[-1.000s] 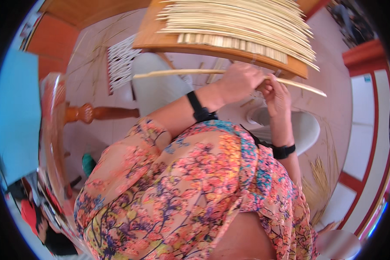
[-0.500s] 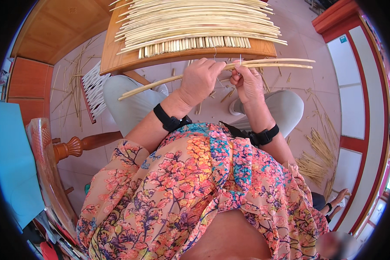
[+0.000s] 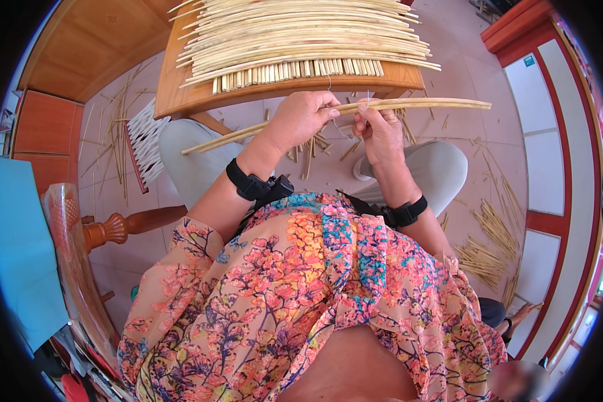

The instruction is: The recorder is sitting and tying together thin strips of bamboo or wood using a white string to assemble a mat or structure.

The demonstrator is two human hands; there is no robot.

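My left hand (image 3: 305,117) and my right hand (image 3: 378,137) both close on a pair of long pale sticks (image 3: 432,104) held across my lap. The right ends lie together; the left ends reach over my left knee. A thin white strand (image 3: 368,96) stands up at my right fingers, and a looser string hangs between my hands; what exactly my right fingertips pinch is too small to tell. Just beyond, rows of long sticks (image 3: 301,37) lie across a wooden table (image 3: 184,97), above a row of short pieces (image 3: 295,74) near its front edge.
Loose sticks (image 3: 486,254) lie on the tiled floor (image 3: 476,114) at right and left. A white slatted piece (image 3: 147,147) lies left of my knee. A wooden chair arm (image 3: 137,224) is at left, a red-and-white cabinet (image 3: 543,154) at right. Another person's hand (image 3: 526,311) shows lower right.
My view shifted after the first frame, where one stick showed; two show in the later frames. Their right ends have closed together, and my left hand has moved slightly left.
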